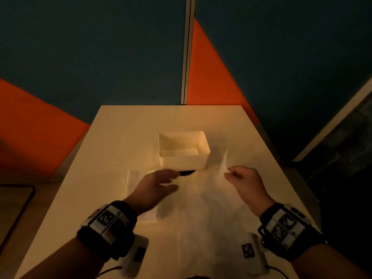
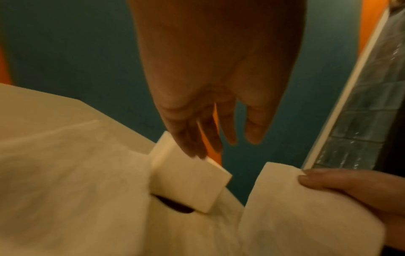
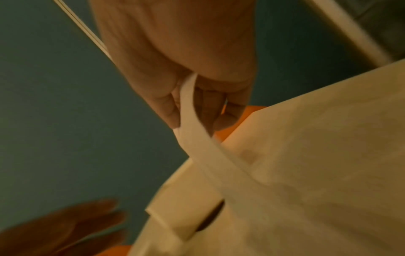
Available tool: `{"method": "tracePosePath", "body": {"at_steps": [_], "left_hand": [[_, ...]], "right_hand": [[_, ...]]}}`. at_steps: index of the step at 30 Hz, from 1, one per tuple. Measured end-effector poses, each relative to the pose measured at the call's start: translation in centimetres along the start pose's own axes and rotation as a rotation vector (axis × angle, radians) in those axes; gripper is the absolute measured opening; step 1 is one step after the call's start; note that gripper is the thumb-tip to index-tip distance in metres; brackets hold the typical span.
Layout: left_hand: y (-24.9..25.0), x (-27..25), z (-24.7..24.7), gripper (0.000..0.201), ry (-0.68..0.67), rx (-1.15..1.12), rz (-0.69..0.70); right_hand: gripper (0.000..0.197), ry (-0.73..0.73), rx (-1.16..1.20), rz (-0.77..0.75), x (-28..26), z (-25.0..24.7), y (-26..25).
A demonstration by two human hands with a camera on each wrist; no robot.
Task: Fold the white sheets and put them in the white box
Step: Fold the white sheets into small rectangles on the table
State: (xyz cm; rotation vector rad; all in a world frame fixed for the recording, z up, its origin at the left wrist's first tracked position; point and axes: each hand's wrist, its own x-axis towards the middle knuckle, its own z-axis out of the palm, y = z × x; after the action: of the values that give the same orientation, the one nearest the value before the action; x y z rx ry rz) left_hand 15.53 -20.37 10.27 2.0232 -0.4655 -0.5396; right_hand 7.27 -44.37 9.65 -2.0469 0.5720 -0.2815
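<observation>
White sheet (image 1: 203,200) spread on table (image 1: 124,127), far corner lifted.
Pinched at that corner by right hand (image 1: 244,183); left hand (image 1: 155,186) above it, fingers straight and loosely spread, holding nothing; white box (image 1: 184,158) just beyond.

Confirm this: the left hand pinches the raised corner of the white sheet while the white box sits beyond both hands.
Wrong hand. The right hand pinches the raised corner of the white sheet, as the head view shows; the left hand is open. The white box does sit beyond both hands.
</observation>
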Motion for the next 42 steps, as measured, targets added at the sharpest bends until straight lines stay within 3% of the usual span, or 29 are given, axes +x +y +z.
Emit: {"method": "tracePosePath", "body": {"at_steps": [3,7,10,14,17,19,23,28,32,35,42], "left_hand": [[2.2,0.1,1.4,0.056,-0.268,-0.34,-0.082],[3.1,0.4,2.8,0.082,-0.353,-0.736,-0.214],[3.7,0.5,3.0,0.066,-0.407,-0.776,-0.155],[3.7,0.4,3.2,0.057,-0.404,-0.886,-0.143],[3.4,0.4,3.1,0.057,-0.298,-0.91,-0.205],[3.1,0.5,3.0,0.036,-0.231,-0.953,-0.223],[2.4,0.5,2.6,0.029,-0.165,-1.006,-0.245],[1.9,0.2,1.8,0.044,-0.168,-1.051,-0.262],[1.8,0.3,1.9,0.041,-0.173,-1.038,-0.253],[1.9,0.2,2.0,0.04,-0.183,-1.009,-0.246],[1.4,0.0,0.7,0.039,-0.286,-0.869,-0.195]], "right_hand": [[0.025,-0.018,0.066,-0.061,-0.7,1.1,-1.9],[0.009,-0.084,0.14,-0.132,-1.9,2.2,-3.9],[0.009,-0.165,0.191,-0.21,-2.9,2.7,-5.1],[0.018,-0.337,0.375,-0.152,-3.7,2.7,-5.8],[0.016,-0.416,0.336,-0.145,-3.6,2.8,-5.7],[0.02,-0.408,0.303,-0.132,-3.5,2.9,-5.6],[0.017,-0.202,0.285,-0.1,-2.5,2.0,-5.1],[0.02,-0.01,0.292,0.079,-0.8,0.4,-3.4],[0.032,-0.231,0.421,0.297,-0.7,-0.2,-2.9],[0.026,-0.403,0.536,0.281,-1.3,-0.3,-3.0],[0.028,-0.346,0.659,0.256,-1.2,-0.2,-2.5]]}}
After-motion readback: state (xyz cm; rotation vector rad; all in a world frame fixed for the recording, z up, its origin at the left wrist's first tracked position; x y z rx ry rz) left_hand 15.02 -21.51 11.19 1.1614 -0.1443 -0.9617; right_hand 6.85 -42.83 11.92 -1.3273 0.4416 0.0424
